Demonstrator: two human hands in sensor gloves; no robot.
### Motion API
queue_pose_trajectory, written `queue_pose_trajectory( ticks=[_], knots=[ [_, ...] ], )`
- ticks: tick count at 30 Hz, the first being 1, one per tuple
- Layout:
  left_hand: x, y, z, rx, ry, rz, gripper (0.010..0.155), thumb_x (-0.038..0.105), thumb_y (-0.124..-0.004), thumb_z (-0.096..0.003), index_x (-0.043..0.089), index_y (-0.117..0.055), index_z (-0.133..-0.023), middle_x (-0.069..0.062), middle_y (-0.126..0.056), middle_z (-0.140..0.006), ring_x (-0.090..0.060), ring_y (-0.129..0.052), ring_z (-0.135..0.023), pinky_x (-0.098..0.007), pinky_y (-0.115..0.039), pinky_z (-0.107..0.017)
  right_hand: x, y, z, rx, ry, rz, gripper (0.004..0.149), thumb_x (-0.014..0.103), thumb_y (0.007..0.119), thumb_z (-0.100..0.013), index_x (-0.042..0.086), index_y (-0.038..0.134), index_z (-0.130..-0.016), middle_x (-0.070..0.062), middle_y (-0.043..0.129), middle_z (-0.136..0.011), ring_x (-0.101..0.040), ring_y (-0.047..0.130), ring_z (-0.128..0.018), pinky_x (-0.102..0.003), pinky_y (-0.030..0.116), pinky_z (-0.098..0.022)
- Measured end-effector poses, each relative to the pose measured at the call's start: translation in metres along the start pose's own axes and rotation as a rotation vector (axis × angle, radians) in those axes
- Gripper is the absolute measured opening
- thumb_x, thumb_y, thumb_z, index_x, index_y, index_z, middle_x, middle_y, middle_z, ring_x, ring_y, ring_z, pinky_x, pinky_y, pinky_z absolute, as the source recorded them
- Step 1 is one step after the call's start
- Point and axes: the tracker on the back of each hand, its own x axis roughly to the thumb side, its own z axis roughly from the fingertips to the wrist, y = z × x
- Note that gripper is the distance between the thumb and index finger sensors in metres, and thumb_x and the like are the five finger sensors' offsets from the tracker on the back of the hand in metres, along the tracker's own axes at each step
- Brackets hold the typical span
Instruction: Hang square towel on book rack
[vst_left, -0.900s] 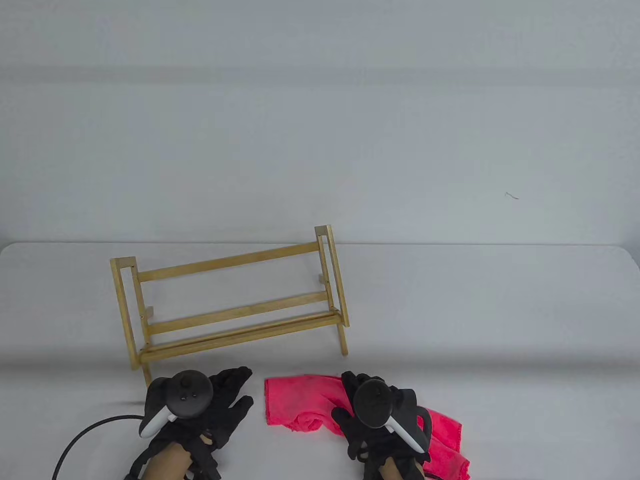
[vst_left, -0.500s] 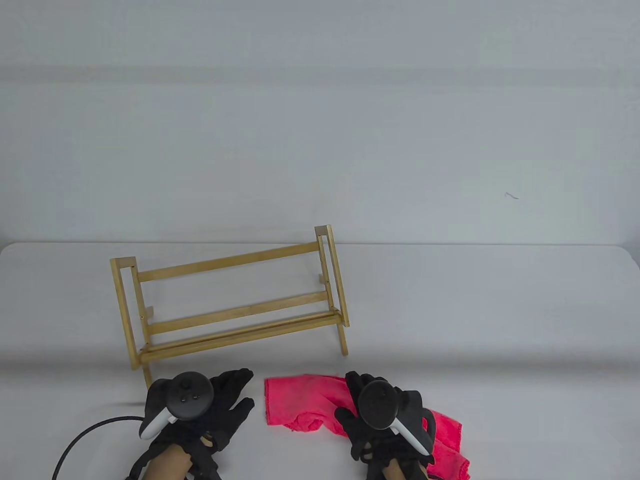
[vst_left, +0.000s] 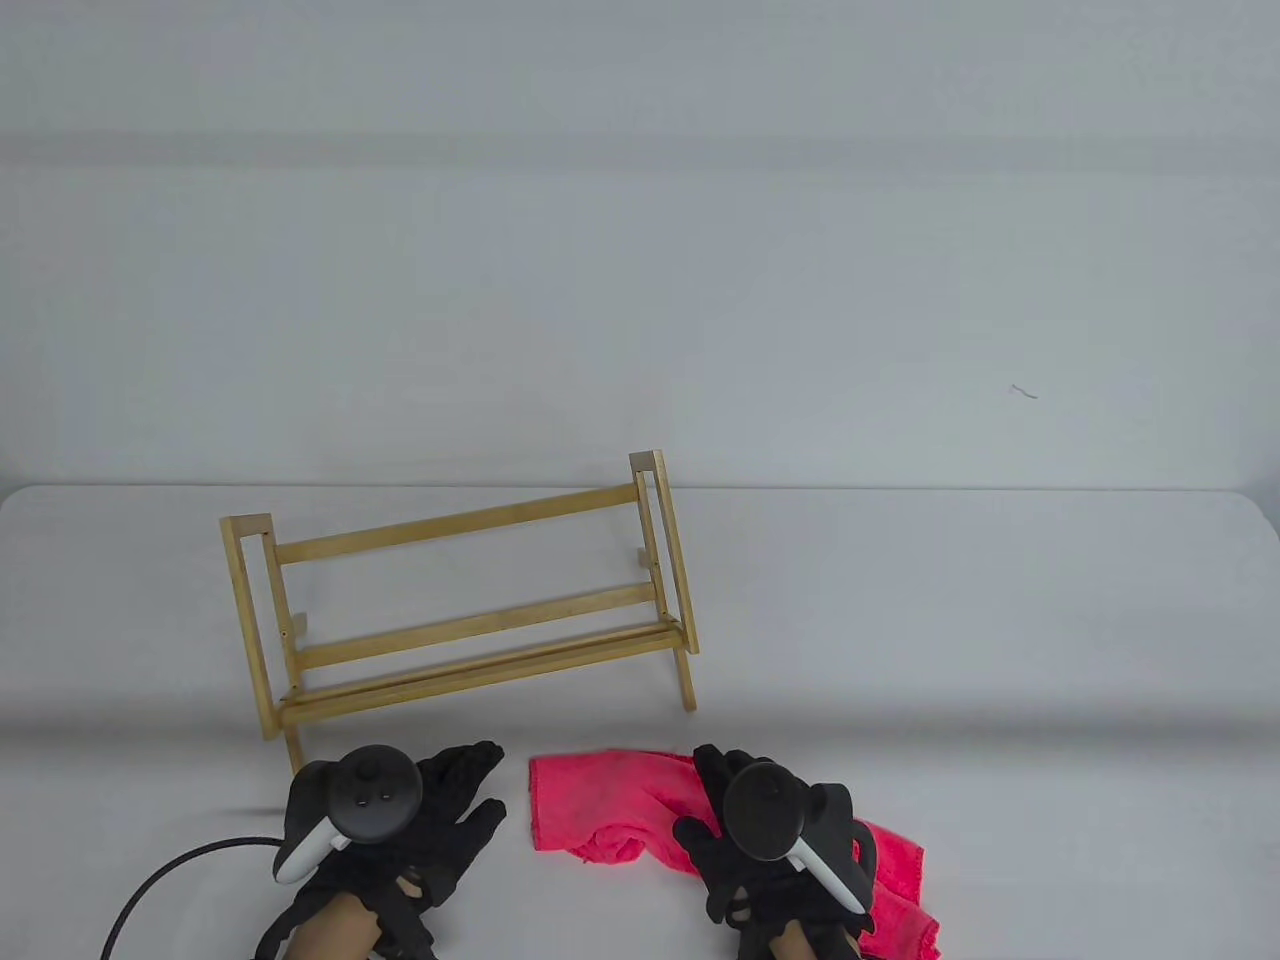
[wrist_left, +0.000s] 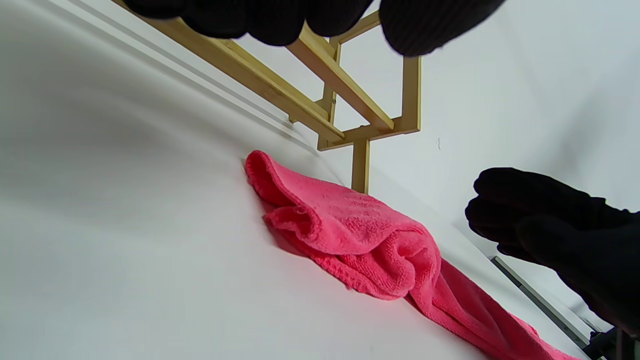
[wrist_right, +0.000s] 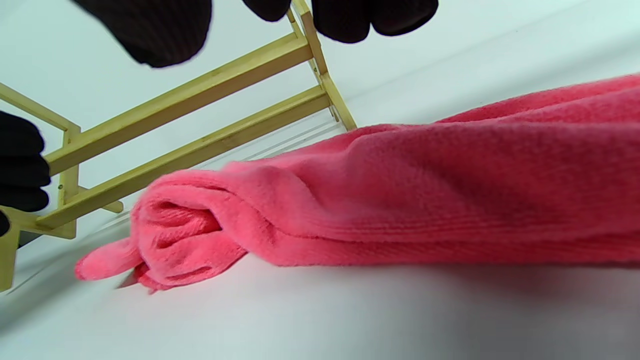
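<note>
A crumpled pink square towel (vst_left: 600, 810) lies on the white table, just in front of the right leg of the wooden book rack (vst_left: 460, 600). My right hand (vst_left: 700, 795) hovers over the towel's middle with its fingers spread and holds nothing. In the right wrist view the fingertips (wrist_right: 150, 30) hang above the towel (wrist_right: 400, 190), apart from it. My left hand (vst_left: 485, 780) is open and empty, left of the towel and in front of the rack. The left wrist view shows the towel (wrist_left: 350, 225), the rack (wrist_left: 320, 70) and the right hand (wrist_left: 550, 230).
A black cable (vst_left: 170, 870) runs from my left wrist along the table's near left. The white table (vst_left: 1000, 650) ends at a far edge behind the rack, with a pale wall beyond.
My right hand has drifted slightly right and toward the near edge over the towel. My left hand has barely shifted. The towel and rack have not moved.
</note>
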Motion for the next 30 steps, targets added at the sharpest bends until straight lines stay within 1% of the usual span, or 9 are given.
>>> queue_pose_trajectory(
  ticks=[3,6,13,18,22,23,26,27,30],
  knots=[
    [0.000,0.002,0.001,0.012,-0.005,0.004,0.063,0.041,-0.067,-0.0568,0.012,-0.044,-0.108,-0.021,-0.046,-0.106,-0.047,-0.051,-0.096,-0.061,-0.052,-0.068,0.001,-0.002,0.000,-0.004,-0.007,0.000,0.073,0.053,0.070,-0.046,0.033,0.030,-0.103,-0.004,0.036,-0.108,-0.034,0.041,-0.105,-0.058,0.030,-0.075],
    [0.001,0.004,0.002,0.020,-0.008,0.003,0.063,0.041,-0.067,-0.0568,0.012,-0.044,-0.108,-0.021,-0.046,-0.106,-0.047,-0.051,-0.096,-0.061,-0.052,-0.068,0.007,-0.006,0.000,-0.012,-0.028,0.008,0.074,0.053,0.071,-0.046,0.037,0.027,-0.103,-0.004,0.034,-0.109,-0.034,0.039,-0.105,-0.058,0.029,-0.076],
    [0.001,0.006,0.002,0.031,-0.009,0.003,0.064,0.041,-0.067,-0.0567,0.012,-0.043,-0.108,-0.021,-0.046,-0.106,-0.047,-0.051,-0.096,-0.061,-0.052,-0.068,0.032,-0.005,-0.013,0.030,-0.062,0.134,0.076,0.053,0.073,-0.045,0.038,0.026,-0.103,-0.003,0.029,-0.110,-0.033,0.035,-0.107,-0.058,0.027,-0.076],
    [0.000,0.006,0.004,0.033,0.002,0.005,0.063,0.041,-0.067,-0.0568,0.012,-0.043,-0.108,-0.021,-0.046,-0.106,-0.047,-0.051,-0.096,-0.061,-0.052,-0.068,0.050,0.006,-0.034,0.112,-0.049,0.247,0.080,0.053,0.074,-0.045,0.038,0.021,-0.103,-0.002,0.024,-0.110,-0.033,0.030,-0.107,-0.057,0.025,-0.077],
    [-0.001,0.008,0.006,0.039,0.010,0.011,0.063,0.041,-0.067,-0.0568,0.012,-0.043,-0.108,-0.021,-0.047,-0.106,-0.047,-0.051,-0.096,-0.061,-0.052,-0.068,0.058,0.017,-0.050,0.170,-0.034,0.288,0.082,0.053,0.076,-0.044,0.038,0.020,-0.103,-0.002,0.022,-0.110,-0.033,0.028,-0.108,-0.057,0.024,-0.077],
    [-0.002,0.008,0.006,0.038,0.014,0.012,0.063,0.041,-0.067,-0.0568,0.012,-0.043,-0.108,-0.021,-0.046,-0.106,-0.047,-0.051,-0.096,-0.061,-0.052,-0.068,0.061,0.020,-0.054,0.192,-0.029,0.303,0.083,0.053,0.076,-0.044,0.037,0.019,-0.103,-0.002,0.020,-0.110,-0.033,0.027,-0.108,-0.057,0.024,-0.077],
    [-0.003,0.011,0.007,0.044,0.023,0.009,0.064,0.041,-0.067,-0.0567,0.012,-0.043,-0.108,-0.021,-0.047,-0.106,-0.047,-0.051,-0.096,-0.061,-0.052,-0.068,0.064,0.032,-0.065,0.244,-0.019,0.373,0.085,0.053,0.078,-0.043,0.035,0.020,-0.103,-0.001,0.022,-0.110,-0.033,0.027,-0.108,-0.057,0.024,-0.077],
    [-0.004,0.012,0.007,0.049,0.025,0.010,0.064,0.041,-0.067,-0.0567,0.011,-0.043,-0.108,-0.021,-0.047,-0.106,-0.047,-0.051,-0.096,-0.061,-0.052,-0.068,0.064,0.035,-0.068,0.269,-0.017,0.399,0.086,0.053,0.078,-0.043,0.035,0.020,-0.103,-0.001,0.019,-0.110,-0.033,0.027,-0.108,-0.057,0.024,-0.077],
    [-0.006,0.013,0.008,0.048,0.036,0.011,0.063,0.041,-0.067,-0.0567,0.012,-0.043,-0.108,-0.021,-0.047,-0.106,-0.047,-0.051,-0.096,-0.061,-0.052,-0.068,0.065,0.042,-0.073,0.312,-0.020,0.396,0.087,0.052,0.080,-0.042,0.032,0.021,-0.103,-0.002,0.022,-0.110,-0.033,0.028,-0.108,-0.057,0.024,-0.077]
  ],
)
